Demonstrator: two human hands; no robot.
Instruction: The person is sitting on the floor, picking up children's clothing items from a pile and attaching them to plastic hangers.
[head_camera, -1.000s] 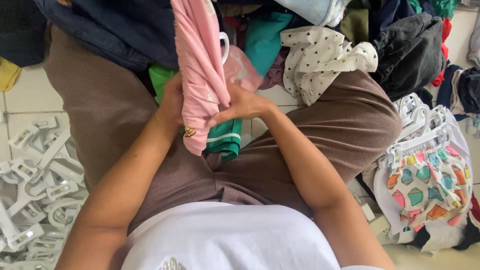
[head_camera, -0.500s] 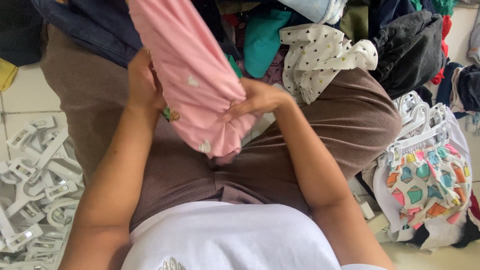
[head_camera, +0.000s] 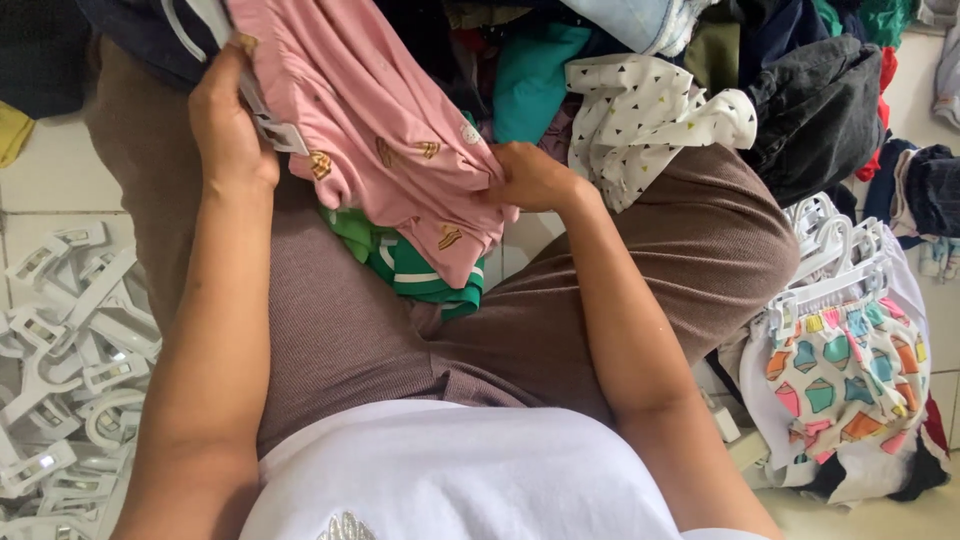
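Note:
A pink garment (head_camera: 385, 140) with small gold prints is stretched across my lap between both hands. My left hand (head_camera: 228, 125) grips its upper left edge together with a white clip hanger (head_camera: 262, 112). My right hand (head_camera: 530, 175) pinches the garment's right edge. Under the pink cloth a green striped garment (head_camera: 405, 265) lies on my brown trousers (head_camera: 560, 330).
A heap of mixed clothes (head_camera: 650, 110) fills the far side, with a white triangle-print piece on top. White plastic hangers (head_camera: 65, 360) lie piled on the tiled floor at left. At right, hung garments with a colourful cupcake print (head_camera: 840, 375) rest on the floor.
The pink garment has been turned and spread wider, its gold prints now facing up. My left hand rose to the upper left with the hanger; the green garment is uncovered again.

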